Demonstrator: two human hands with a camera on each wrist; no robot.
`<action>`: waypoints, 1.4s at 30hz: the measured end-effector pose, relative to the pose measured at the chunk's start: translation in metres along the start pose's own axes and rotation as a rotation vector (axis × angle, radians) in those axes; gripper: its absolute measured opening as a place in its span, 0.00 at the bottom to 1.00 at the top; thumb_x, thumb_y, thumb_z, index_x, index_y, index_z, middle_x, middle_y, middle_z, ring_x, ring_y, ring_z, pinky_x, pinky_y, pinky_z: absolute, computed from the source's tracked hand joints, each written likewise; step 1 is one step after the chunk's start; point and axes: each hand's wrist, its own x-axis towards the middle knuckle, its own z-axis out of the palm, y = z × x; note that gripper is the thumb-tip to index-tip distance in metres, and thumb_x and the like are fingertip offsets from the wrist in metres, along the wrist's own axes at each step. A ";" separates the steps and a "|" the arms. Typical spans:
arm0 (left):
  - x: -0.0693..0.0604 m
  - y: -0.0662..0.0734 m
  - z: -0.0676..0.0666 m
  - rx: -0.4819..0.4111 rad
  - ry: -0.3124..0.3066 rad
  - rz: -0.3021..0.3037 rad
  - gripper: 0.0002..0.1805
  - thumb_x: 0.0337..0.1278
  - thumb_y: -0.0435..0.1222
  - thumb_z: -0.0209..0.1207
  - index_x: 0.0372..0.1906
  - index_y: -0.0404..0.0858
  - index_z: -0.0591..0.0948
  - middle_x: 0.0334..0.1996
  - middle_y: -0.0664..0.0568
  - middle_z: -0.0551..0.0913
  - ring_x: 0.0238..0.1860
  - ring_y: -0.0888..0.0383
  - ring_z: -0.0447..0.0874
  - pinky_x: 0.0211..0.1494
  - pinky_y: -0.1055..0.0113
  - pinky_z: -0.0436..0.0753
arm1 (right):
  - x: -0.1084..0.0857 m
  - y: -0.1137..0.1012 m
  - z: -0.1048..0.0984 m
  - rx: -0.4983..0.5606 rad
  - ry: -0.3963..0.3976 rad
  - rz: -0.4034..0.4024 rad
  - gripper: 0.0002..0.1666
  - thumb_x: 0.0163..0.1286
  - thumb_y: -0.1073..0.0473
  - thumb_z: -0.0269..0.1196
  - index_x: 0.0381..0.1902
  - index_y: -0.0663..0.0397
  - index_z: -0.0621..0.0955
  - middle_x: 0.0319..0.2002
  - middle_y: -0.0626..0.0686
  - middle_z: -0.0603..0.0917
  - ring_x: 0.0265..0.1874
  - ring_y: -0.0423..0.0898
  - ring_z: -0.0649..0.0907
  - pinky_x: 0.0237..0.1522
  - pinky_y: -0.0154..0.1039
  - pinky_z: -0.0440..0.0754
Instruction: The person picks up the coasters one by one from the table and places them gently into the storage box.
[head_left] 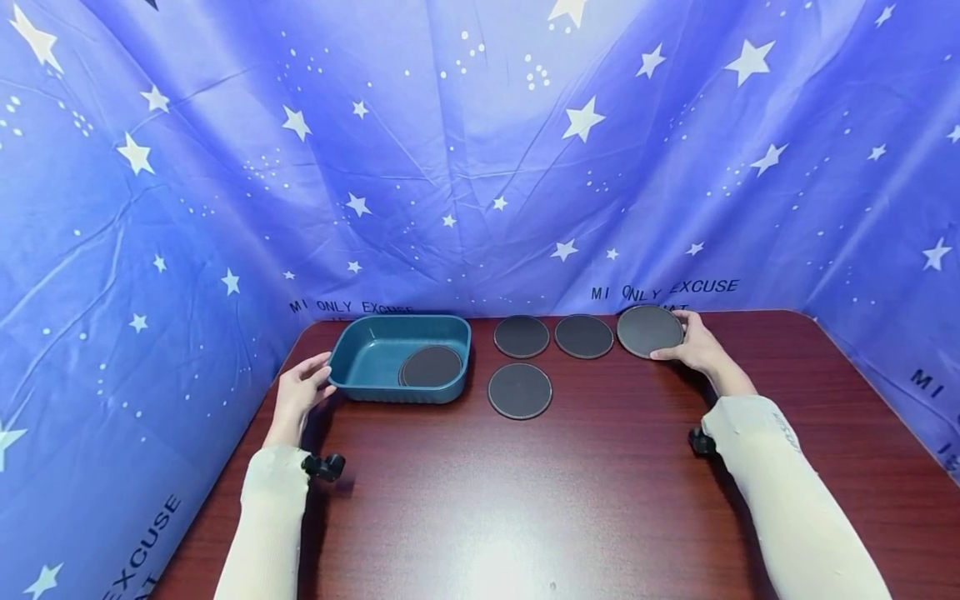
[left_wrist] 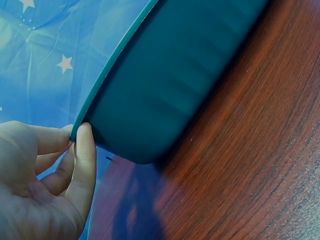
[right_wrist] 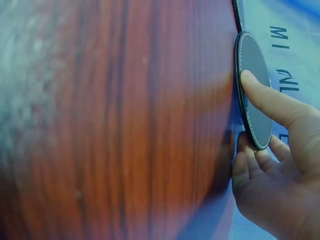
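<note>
At the left, my left hand (head_left: 302, 390) pinches the rim of a teal rectangular basin (head_left: 397, 393) at its near-left corner; the left wrist view shows thumb and finger on either side of the basin's rim (left_wrist: 107, 67). One dark round coaster (head_left: 432, 367) lies inside the basin, towards its right end. At the back right, my right hand (head_left: 699, 343) grips another round coaster (head_left: 649, 332) by its right edge. The right wrist view shows the thumb on this stitched coaster's face (right_wrist: 256, 112), with the other fingers at its lower edge and partly hidden.
Between the basin and the right hand lie more coasters: two along the back, a left one (head_left: 521, 337) and a right one (head_left: 583, 337), and one nearer (head_left: 520, 391). The brown wooden table (head_left: 525, 492) meets a blue star-printed curtain (head_left: 480, 167) at the back and sides.
</note>
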 end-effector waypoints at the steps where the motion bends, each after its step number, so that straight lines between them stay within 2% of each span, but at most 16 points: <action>1: 0.000 0.000 0.000 0.000 -0.001 0.002 0.26 0.72 0.30 0.53 0.72 0.33 0.68 0.45 0.62 0.76 0.37 0.74 0.79 0.38 0.79 0.85 | 0.000 0.000 -0.001 -0.005 0.007 -0.001 0.63 0.57 0.63 0.74 0.75 0.74 0.45 0.65 0.83 0.62 0.64 0.74 0.66 0.69 0.68 0.61; 5: 0.001 -0.002 0.000 0.001 -0.002 -0.001 0.26 0.72 0.31 0.53 0.72 0.34 0.69 0.44 0.63 0.76 0.37 0.75 0.80 0.39 0.79 0.86 | -0.003 0.002 -0.003 -0.010 0.034 -0.020 0.60 0.56 0.65 0.72 0.74 0.77 0.47 0.63 0.83 0.64 0.61 0.73 0.68 0.67 0.63 0.65; 8: 0.001 -0.003 0.000 0.004 0.002 -0.006 0.25 0.72 0.31 0.53 0.71 0.34 0.69 0.47 0.61 0.76 0.36 0.75 0.80 0.38 0.79 0.86 | -0.004 0.004 -0.005 -0.003 0.034 -0.047 0.58 0.57 0.66 0.72 0.73 0.78 0.49 0.60 0.81 0.67 0.56 0.69 0.71 0.57 0.48 0.72; 11: 0.002 -0.003 0.001 0.013 0.001 -0.006 0.25 0.73 0.31 0.53 0.72 0.35 0.69 0.52 0.56 0.76 0.36 0.75 0.80 0.38 0.79 0.86 | -0.006 0.006 -0.006 0.024 0.026 -0.053 0.57 0.58 0.65 0.71 0.74 0.78 0.50 0.60 0.79 0.67 0.53 0.64 0.73 0.46 0.29 0.70; 14: 0.002 -0.003 0.001 0.019 0.000 -0.009 0.26 0.73 0.31 0.53 0.72 0.35 0.69 0.56 0.53 0.75 0.37 0.75 0.80 0.39 0.79 0.85 | -0.007 0.007 -0.008 0.060 0.014 -0.027 0.56 0.61 0.63 0.71 0.75 0.75 0.50 0.61 0.78 0.67 0.49 0.53 0.74 0.39 0.19 0.67; 15: 0.002 -0.003 0.001 0.016 -0.004 -0.010 0.26 0.73 0.31 0.53 0.72 0.35 0.68 0.56 0.52 0.75 0.37 0.75 0.80 0.39 0.79 0.85 | -0.008 0.008 -0.008 0.084 0.008 -0.015 0.55 0.62 0.63 0.70 0.75 0.74 0.51 0.62 0.77 0.67 0.47 0.48 0.75 0.38 0.17 0.69; 19: 0.001 -0.001 0.001 -0.014 -0.013 -0.011 0.26 0.73 0.32 0.53 0.73 0.34 0.67 0.59 0.51 0.75 0.38 0.75 0.82 0.40 0.80 0.85 | -0.010 0.006 -0.008 0.197 -0.018 0.024 0.53 0.66 0.62 0.68 0.77 0.69 0.50 0.63 0.76 0.66 0.37 0.27 0.74 0.37 0.16 0.76; 22: 0.000 0.000 0.001 -0.032 -0.015 -0.003 0.27 0.72 0.32 0.53 0.73 0.34 0.67 0.57 0.53 0.77 0.38 0.75 0.82 0.40 0.80 0.85 | -0.012 0.003 -0.006 0.304 -0.031 0.053 0.53 0.67 0.62 0.67 0.78 0.66 0.49 0.63 0.72 0.66 0.34 0.21 0.75 0.38 0.18 0.80; 25: -0.001 0.002 0.000 -0.039 -0.009 0.010 0.27 0.72 0.31 0.53 0.72 0.32 0.67 0.49 0.59 0.79 0.37 0.75 0.81 0.38 0.80 0.85 | -0.015 -0.002 -0.005 0.547 -0.049 0.084 0.54 0.67 0.68 0.65 0.79 0.63 0.45 0.53 0.58 0.77 0.34 0.24 0.80 0.40 0.21 0.84; 29: -0.002 0.001 0.000 -0.042 -0.005 0.014 0.26 0.72 0.30 0.53 0.72 0.32 0.68 0.43 0.66 0.78 0.37 0.74 0.80 0.37 0.80 0.85 | -0.018 -0.009 -0.003 0.860 -0.053 0.115 0.56 0.64 0.79 0.62 0.79 0.65 0.41 0.35 0.40 0.81 0.32 0.32 0.86 0.39 0.26 0.87; 36: -0.002 0.001 0.000 -0.023 0.005 0.010 0.26 0.72 0.30 0.53 0.72 0.33 0.68 0.49 0.59 0.77 0.39 0.73 0.80 0.38 0.80 0.85 | -0.025 -0.022 0.000 1.007 -0.002 0.115 0.53 0.65 0.80 0.59 0.79 0.64 0.43 0.30 0.42 0.86 0.30 0.35 0.87 0.38 0.29 0.88; 39: -0.002 0.001 0.000 -0.022 0.004 0.011 0.26 0.72 0.30 0.54 0.72 0.33 0.68 0.52 0.55 0.76 0.39 0.73 0.80 0.37 0.80 0.85 | -0.027 -0.028 0.002 1.076 -0.003 0.100 0.52 0.66 0.79 0.58 0.79 0.63 0.44 0.30 0.44 0.87 0.30 0.36 0.88 0.38 0.30 0.88; 42: -0.002 0.001 0.000 -0.015 0.001 0.004 0.26 0.72 0.31 0.54 0.72 0.34 0.69 0.51 0.56 0.76 0.39 0.73 0.80 0.37 0.80 0.85 | -0.028 -0.035 0.007 1.125 -0.016 0.082 0.50 0.67 0.80 0.57 0.79 0.64 0.44 0.30 0.46 0.88 0.31 0.37 0.88 0.39 0.31 0.89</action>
